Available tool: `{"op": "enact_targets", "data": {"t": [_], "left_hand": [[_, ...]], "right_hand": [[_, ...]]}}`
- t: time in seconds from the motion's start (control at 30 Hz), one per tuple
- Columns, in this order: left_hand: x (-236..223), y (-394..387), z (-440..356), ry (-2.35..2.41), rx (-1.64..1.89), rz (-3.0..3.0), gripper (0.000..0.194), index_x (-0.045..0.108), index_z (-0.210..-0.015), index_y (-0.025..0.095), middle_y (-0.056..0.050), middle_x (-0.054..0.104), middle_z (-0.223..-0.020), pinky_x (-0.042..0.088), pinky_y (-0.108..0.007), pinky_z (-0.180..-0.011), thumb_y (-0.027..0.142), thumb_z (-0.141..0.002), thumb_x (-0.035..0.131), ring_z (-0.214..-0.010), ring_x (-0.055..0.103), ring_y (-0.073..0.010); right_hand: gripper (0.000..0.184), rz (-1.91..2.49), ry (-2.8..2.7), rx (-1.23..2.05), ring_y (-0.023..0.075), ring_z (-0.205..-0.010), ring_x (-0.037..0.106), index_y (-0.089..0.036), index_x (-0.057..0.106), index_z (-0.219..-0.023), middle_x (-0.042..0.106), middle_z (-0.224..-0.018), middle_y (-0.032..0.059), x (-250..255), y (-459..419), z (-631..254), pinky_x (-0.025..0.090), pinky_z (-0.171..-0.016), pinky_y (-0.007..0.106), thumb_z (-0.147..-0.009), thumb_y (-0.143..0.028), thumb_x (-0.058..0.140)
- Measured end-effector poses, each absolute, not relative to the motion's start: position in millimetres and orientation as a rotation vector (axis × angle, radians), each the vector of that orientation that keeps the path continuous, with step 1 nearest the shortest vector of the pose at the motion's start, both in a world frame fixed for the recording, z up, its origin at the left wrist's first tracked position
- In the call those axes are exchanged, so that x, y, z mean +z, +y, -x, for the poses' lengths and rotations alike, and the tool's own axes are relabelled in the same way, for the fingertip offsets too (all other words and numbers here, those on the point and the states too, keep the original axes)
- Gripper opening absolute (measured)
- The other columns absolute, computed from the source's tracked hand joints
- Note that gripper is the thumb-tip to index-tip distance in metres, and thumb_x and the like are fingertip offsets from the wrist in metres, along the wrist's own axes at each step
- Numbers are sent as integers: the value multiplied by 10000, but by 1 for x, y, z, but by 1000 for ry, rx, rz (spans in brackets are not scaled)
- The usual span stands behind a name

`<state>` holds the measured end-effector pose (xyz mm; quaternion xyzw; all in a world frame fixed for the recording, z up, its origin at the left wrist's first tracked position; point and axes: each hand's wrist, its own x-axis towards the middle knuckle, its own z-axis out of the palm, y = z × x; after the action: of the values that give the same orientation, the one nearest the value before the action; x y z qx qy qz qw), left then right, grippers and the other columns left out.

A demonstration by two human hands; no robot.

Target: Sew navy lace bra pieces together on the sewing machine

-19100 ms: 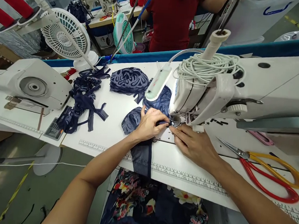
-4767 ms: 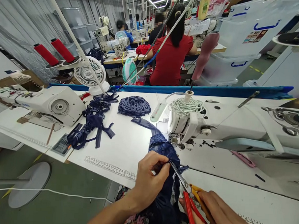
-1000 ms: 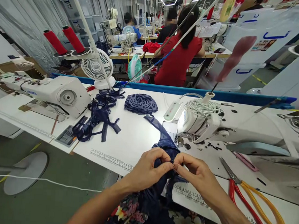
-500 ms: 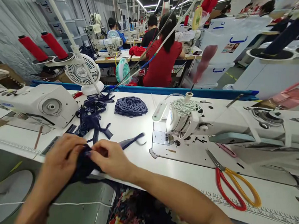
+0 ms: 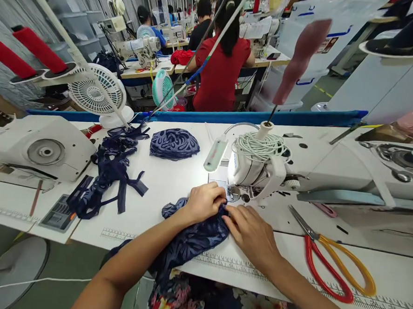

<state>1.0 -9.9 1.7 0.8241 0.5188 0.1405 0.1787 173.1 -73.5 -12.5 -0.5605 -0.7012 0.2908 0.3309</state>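
Note:
My left hand (image 5: 207,202) pinches the edge of a navy lace bra (image 5: 196,240) just in front of the sewing machine's needle area (image 5: 232,192). My right hand (image 5: 252,232) grips the same edge from the right, fingertips close to the left ones. The bra spreads over the table's front edge and down onto my lap, with part of it under my left forearm. Scissors (image 5: 313,235) with one red and one yellow handle lie to the right of my right hand, blades slightly apart.
Behind lies a stack of navy lace cups (image 5: 175,144). A pile of navy straps (image 5: 109,172) sits at left beside a second sewing machine (image 5: 42,147) and a white fan (image 5: 97,89). A lamp (image 5: 216,154) stands by the machine head. A person in red (image 5: 219,66) sits beyond.
The scissors, in my right hand 4.8 s ago, lie on the table from 1.0 s ago. My hands swung left with the bra, then came back right to the machine.

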Motion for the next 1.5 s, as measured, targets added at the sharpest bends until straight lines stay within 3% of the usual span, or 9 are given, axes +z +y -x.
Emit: {"op": "enact_targets", "data": {"t": [0.13, 0.23, 0.33, 0.5, 0.6, 0.73, 0.97, 1.17, 1.5], "left_hand": [[18, -11, -1, 1600, 448, -2320, 111, 648, -953, 226, -26, 681, -963, 471, -317, -783, 318, -916, 598, -961, 616, -217], [27, -24, 3, 1420, 582, -2537, 195, 620, -1065, 198, -52, 690, -1037, 464, -359, -904, 320, -979, 494, -1039, 606, -211], [18, -43, 6, 1012, 563, -2821, 309, 569, -1228, 189, -55, 666, -1212, 360, -410, -1101, 365, -986, 492, -1196, 554, -201], [-13, -54, 19, 1127, 576, -3020, 357, 546, -1307, 168, -76, 651, -1281, 91, -576, -1215, 329, -994, 491, -1264, 531, -227], [-20, -51, 22, 1144, 674, -3019, 293, 598, -1237, 181, -59, 671, -1252, 41, -602, -1214, 301, -987, 505, -1251, 546, -218], [-19, -49, 20, 1116, 712, -3003, 248, 633, -1168, 178, -47, 680, -1238, -21, -628, -1202, 295, -975, 529, -1221, 568, -219], [-19, -49, 19, 1093, 722, -2990, 247, 627, -1175, 170, -76, 681, -1231, -28, -668, -1180, 268, -974, 522, -1225, 570, -225], [-18, -49, 18, 1090, 723, -2965, 259, 627, -1179, 174, -80, 687, -1215, -45, -665, -1177, 268, -993, 474, -1211, 575, -219], [-19, -48, 19, 1098, 739, -2984, 212, 650, -1107, 180, -61, 684, -1221, -17, -687, -1168, 214, -982, 483, -1212, 565, -219]], "right_hand": [[233, 1296, -2288, 50, 178, -800, 573, -175, 678, -1090, 658, -855, 47, -14, -70, -183, 367, -658, 306, -961, -289, 522], [212, 1201, -2370, -218, 169, -748, 557, -147, 683, -975, 629, -779, 39, -14, -67, -183, 384, -685, 313, -972, -238, 492], [290, 1197, -2360, -235, 167, -710, 544, -165, 652, -761, 593, -699, 35, -14, -67, -183, 395, -694, 319, -967, -167, 448], [258, 1211, -2419, -258, 159, -754, 604, -117, 689, -1084, 668, -780, 49, -15, -70, -184, 433, -748, 310, -981, -167, 458], [279, 1221, -2407, -173, 149, -744, 635, -131, 687, -1134, 699, -794, 52, -17, -69, -186, 451, -725, 291, -992, -202, 458], [271, 1333, -2293, -29, 120, -639, 641, -197, 708, -1110, 742, -824, 25, -21, -63, -193, 435, -564, 250, -988, -285, 482], [468, 1314, -2492, -122, 128, -655, 667, -293, 687, -1169, 713, -1178, -6, -28, -49, -197, 373, -422, 266, -868, -48, 425], [248, 1600, -2170, 211, 168, -749, 700, -312, 713, -1026, 753, -870, -21, -27, -47, -187, 506, -596, 268, -930, -300, 485], [289, 1577, -2230, 199, 160, -760, 673, -322, 672, -1116, 737, -862, -2, -40, -52, -196, 477, -607, 255, -941, -310, 442]]}}
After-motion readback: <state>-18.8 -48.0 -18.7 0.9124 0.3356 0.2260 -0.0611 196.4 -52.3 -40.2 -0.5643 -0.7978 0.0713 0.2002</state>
